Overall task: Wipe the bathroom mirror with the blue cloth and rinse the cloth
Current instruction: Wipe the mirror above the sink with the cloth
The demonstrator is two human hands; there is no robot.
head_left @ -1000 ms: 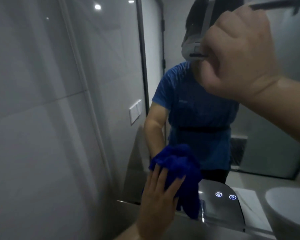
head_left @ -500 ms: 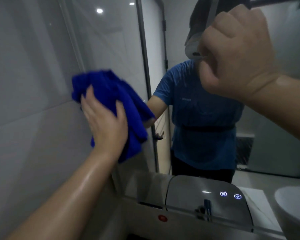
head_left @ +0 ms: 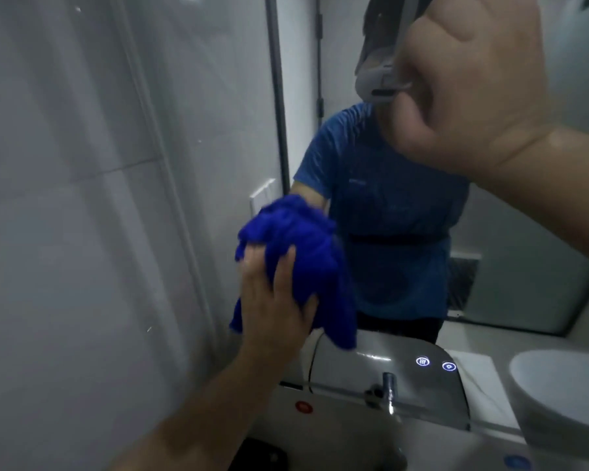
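Note:
My left hand (head_left: 272, 300) presses the crumpled blue cloth (head_left: 296, 239) flat against the mirror (head_left: 218, 113), fingers straight and spread over it. The cloth sits in the lower left part of the glass, its lower end hanging just above the mirror's bottom edge. My right hand (head_left: 466, 83) is a closed fist raised at the upper right, close to the glass; nothing shows in it. The mirror reflects a person in a blue shirt with a headset.
A grey tiled wall (head_left: 48, 232) meets the mirror's left edge. Below the mirror stand a chrome tap (head_left: 388, 385) and a rounded unit with two lit touch buttons (head_left: 422, 361). A white basin (head_left: 565, 402) fills the lower right corner.
My left hand swept the cloth from the mirror's bottom up to its left edge, then back down and right to the lower middle. The right fist has barely moved.

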